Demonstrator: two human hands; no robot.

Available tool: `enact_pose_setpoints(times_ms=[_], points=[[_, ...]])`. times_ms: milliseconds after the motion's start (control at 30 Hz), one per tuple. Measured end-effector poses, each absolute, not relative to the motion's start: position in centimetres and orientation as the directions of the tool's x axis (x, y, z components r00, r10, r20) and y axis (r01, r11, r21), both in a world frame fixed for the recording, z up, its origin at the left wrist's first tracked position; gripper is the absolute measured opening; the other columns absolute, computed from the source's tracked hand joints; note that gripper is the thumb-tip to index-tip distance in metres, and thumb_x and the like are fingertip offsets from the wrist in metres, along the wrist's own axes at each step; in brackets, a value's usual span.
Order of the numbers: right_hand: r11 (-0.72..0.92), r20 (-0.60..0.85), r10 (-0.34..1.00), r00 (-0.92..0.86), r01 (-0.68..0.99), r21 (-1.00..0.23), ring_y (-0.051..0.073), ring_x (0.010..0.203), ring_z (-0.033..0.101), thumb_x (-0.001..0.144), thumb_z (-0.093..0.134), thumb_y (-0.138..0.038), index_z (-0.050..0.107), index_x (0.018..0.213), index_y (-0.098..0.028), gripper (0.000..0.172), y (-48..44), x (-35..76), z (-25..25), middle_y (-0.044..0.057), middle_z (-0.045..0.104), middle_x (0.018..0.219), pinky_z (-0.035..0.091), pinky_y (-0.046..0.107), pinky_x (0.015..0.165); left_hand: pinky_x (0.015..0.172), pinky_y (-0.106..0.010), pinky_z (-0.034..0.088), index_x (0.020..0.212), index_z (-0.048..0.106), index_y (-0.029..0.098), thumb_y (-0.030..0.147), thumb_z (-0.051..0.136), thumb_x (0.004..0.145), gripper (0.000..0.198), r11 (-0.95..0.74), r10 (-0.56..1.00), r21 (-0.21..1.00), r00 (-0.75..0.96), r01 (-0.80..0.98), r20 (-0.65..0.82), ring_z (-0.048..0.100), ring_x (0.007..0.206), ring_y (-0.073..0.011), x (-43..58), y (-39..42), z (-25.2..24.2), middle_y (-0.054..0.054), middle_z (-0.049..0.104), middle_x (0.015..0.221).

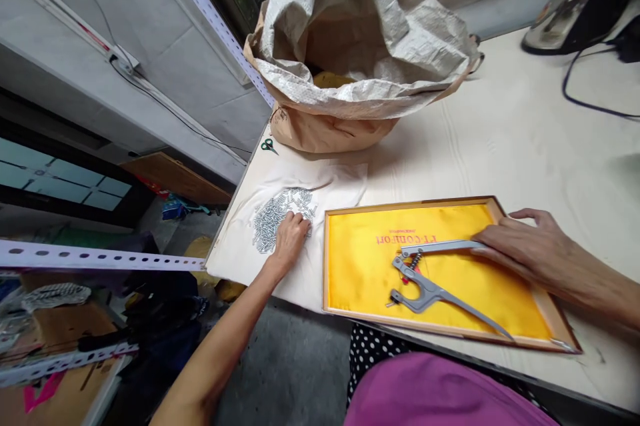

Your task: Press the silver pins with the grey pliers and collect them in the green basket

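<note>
My purple lap [440, 393] fills the near edge, with a strip of black dotted cloth [373, 349] just past it, under the counter's rim. The pale counter [525, 139] runs from there to the far side. On its far left stands a big woven sack [360, 46], its mouth rolled open and something yellow showing inside. Nearer, a wooden-framed tray [550, 323] lined with yellow cloth [360, 259] lies flat in front of me. A white cloth [320, 183] is spread to the left of the tray, touching its edge. Grey pliers [430, 289] lie on the yellow lining with their handles spread apart. My right hand [525, 246] rests on the far handle, fingers laid over its end, the grip loose and not clenched around it. A heap of small silver metal pieces [275, 213] sits on the white cloth. My left hand [290, 236] reaches into the heap's near right side, fingertips bent down among the pieces; whether that grip holds any I cannot tell. Small green-handled scissors [269, 145] lie by the sack's left foot.
</note>
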State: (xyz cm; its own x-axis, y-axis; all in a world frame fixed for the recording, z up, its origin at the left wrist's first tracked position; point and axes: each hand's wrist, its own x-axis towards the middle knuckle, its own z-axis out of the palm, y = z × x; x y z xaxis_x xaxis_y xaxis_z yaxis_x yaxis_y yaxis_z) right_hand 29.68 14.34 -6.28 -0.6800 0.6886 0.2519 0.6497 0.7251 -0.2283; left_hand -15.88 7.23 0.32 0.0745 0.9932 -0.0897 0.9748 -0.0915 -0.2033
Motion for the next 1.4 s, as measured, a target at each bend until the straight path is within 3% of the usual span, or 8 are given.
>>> enact_pose_setpoints(times_ms=[133, 200, 267, 367, 467, 733, 1200, 1400], points=[[0.803, 0.241, 0.594, -0.768, 0.550, -0.229, 0.018, 0.083, 0.060, 0.104, 0.032, -0.042, 0.064, 0.095, -0.024, 0.038, 13.9, 28.9, -3.6, 0.003, 0.070, 0.086, 0.023, 0.044, 0.098, 0.082, -0.038, 0.045, 0.082, 0.070, 0.015, 0.017, 0.047, 0.095, 0.026, -0.143, 0.989, -0.152, 0.139, 0.978, -0.042, 0.054, 0.093, -0.0275, -16.4, 7.6, 0.4, -0.013, 0.066, 0.088], [0.819, 0.256, 0.573, -0.778, 0.533, -0.214, 0.017, 0.079, 0.057, 0.105, 0.027, -0.042, 0.063, 0.093, -0.022, 0.042, 14.0, 28.5, -2.5, 0.002, 0.069, 0.081, 0.024, 0.043, 0.095, 0.085, -0.040, 0.046, 0.085, 0.070, 0.015, 0.021, 0.049, 0.094, 0.024, -0.092, 0.992, -0.008, 0.093, 0.996, 0.089, 0.056, 0.092, -0.0270, -15.8, 7.2, 1.0, -0.013, 0.068, 0.089], [0.833, 0.248, 0.552, -0.796, 0.518, -0.194, 0.017, 0.077, 0.054, 0.105, 0.024, -0.042, 0.062, 0.093, -0.022, 0.045, 14.4, 28.2, -1.8, 0.001, 0.068, 0.081, 0.023, 0.042, 0.093, 0.083, -0.038, 0.048, 0.088, 0.071, 0.016, 0.029, 0.054, 0.091, 0.021, 0.018, 0.982, 0.258, -0.066, 0.966, 0.177, 0.059, 0.087, -0.0245, -13.9, 6.4, 1.9, -0.010, 0.070, 0.088], [0.852, 0.248, 0.524, -0.815, 0.493, -0.178, 0.016, 0.074, 0.049, 0.105, 0.022, -0.043, 0.059, 0.086, -0.021, 0.047, 15.4, 27.7, -1.6, 0.000, 0.064, 0.076, 0.023, 0.040, 0.090, 0.070, -0.031, 0.051, 0.086, 0.072, 0.017, 0.042, 0.065, 0.082, 0.026, 0.210, 0.963, 0.695, -0.270, 0.688, -0.024, 0.064, 0.076, -0.0196, -9.1, 4.8, 3.1, -0.006, 0.072, 0.084], [0.873, 0.247, 0.486, -0.838, 0.450, -0.190, 0.015, 0.071, 0.045, 0.105, 0.022, -0.043, 0.057, 0.082, -0.021, 0.048, 16.8, 27.0, -1.6, 0.000, 0.062, 0.074, 0.023, 0.038, 0.085, 0.063, -0.026, 0.051, 0.083, 0.073, 0.016, 0.045, 0.072, 0.073, 0.031, 0.328, 0.942, 0.841, -0.218, 0.431, -0.256, 0.065, 0.070, -0.0170, -4.3, 3.5, 2.9, -0.005, 0.074, 0.081], [0.892, 0.214, 0.448, -0.868, 0.420, -0.166, 0.017, 0.073, 0.045, 0.104, 0.028, -0.044, 0.057, 0.079, -0.021, 0.044, 19.2, 24.8, -1.6, 0.002, 0.064, 0.076, 0.021, 0.035, 0.075, 0.064, -0.025, 0.050, 0.074, 0.073, 0.014, 0.042, 0.073, 0.069, 0.029, 0.452, 0.892, 0.821, -0.170, 0.349, -0.419, 0.065, 0.066, -0.0158, -1.3, 3.2, 0.0, -0.006, 0.073, 0.072], [0.898, 0.217, 0.435, -0.874, 0.404, -0.174, 0.017, 0.073, 0.044, 0.104, 0.027, -0.046, 0.057, 0.079, -0.021, 0.046, 19.4, 24.0, -1.7, 0.001, 0.064, 0.077, 0.021, 0.036, 0.078, 0.054, -0.022, 0.050, 0.071, 0.069, 0.015, 0.030, 0.066, 0.077, 0.017, 0.490, 0.847, 0.696, -0.099, 0.524, -0.521, 0.064, 0.054, -0.0140, -1.9, 3.5, -1.0, -0.002, 0.067, 0.060], [0.860, 0.193, 0.510, -0.838, 0.504, -0.085, 0.021, 0.083, 0.046, 0.102, 0.030, -0.048, 0.062, 0.104, -0.022, 0.042, 16.8, 23.4, -1.1, 0.006, 0.065, 0.088, 0.019, 0.036, 0.073, 0.052, -0.021, 0.052, 0.071, 0.067, 0.015, 0.026, 0.071, 0.075, 0.012, 0.567, 0.801, 0.668, -0.135, 0.483, -0.583, 0.065, 0.052, -0.0125, -1.5, 3.5, -0.2, -0.001, 0.068, 0.063]])
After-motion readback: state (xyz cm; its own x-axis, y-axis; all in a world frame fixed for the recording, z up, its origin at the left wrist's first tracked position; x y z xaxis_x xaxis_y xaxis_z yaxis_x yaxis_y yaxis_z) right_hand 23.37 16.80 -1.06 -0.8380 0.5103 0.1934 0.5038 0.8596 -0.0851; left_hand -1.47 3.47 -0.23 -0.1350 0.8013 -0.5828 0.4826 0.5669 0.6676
